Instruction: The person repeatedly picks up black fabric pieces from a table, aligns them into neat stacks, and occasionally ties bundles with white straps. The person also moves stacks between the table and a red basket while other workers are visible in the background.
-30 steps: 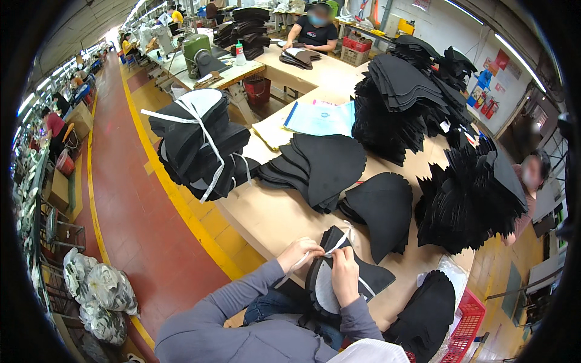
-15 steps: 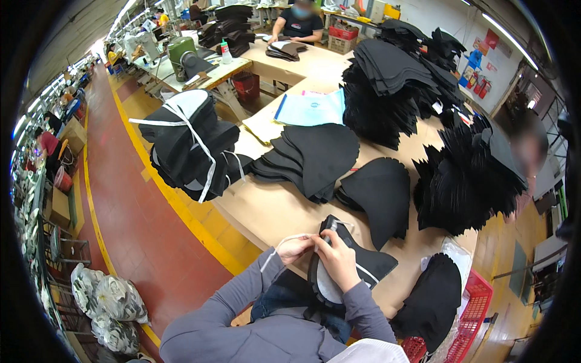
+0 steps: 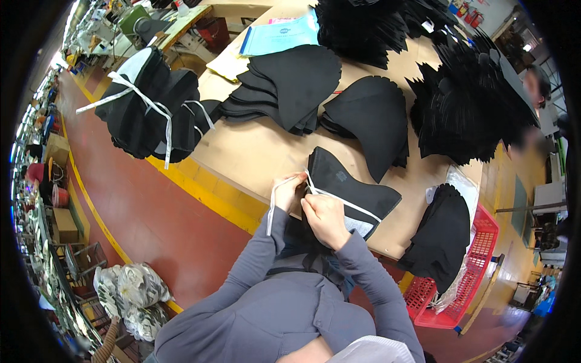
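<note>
Both hands at the table (image 3: 254, 151) edge: left hand (image 3: 288, 189) pinches the white strip (image 3: 339, 199), right hand (image 3: 325, 216) grips it too, drawn across a black bundle (image 3: 351, 190) lying near the edge. Black stacks (image 3: 290, 85) sit beyond.

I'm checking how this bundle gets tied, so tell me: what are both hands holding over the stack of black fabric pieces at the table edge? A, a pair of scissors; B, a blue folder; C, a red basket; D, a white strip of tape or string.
D: the left hand and right hand both grip a white strip that runs across the stack of black pieces, its loose end hanging below the left hand.
</note>
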The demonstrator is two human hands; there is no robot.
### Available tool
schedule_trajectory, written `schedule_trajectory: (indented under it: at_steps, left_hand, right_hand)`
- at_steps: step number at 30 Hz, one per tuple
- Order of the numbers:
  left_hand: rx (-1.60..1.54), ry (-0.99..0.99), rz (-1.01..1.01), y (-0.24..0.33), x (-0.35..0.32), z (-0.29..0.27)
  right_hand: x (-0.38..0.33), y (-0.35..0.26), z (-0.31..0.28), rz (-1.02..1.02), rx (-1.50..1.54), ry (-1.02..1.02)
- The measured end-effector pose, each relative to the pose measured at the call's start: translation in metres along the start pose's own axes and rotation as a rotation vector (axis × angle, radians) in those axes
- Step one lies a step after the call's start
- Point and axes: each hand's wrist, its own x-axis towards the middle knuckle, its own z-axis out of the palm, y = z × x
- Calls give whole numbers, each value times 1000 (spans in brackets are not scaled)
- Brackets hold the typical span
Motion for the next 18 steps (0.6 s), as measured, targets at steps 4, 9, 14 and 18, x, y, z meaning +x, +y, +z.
schedule_trajectory:
  at_steps: [4,9,14,18]
  left_hand:
    - [-168,18,-42,-13,12,5]
    - [13,27,-38,-6,13,7]
    - [80,-162,-137,24,13,-14]
    - [-258,-229,-317,28,4,-8]
  right_hand:
    - [-9,7,-14,-108,130,-65]
    - [-6,18,-18,-113,279,-97]
    - [-7,11,-17,92,413,41]
    - [3,-5,-12,-283,71,-139]
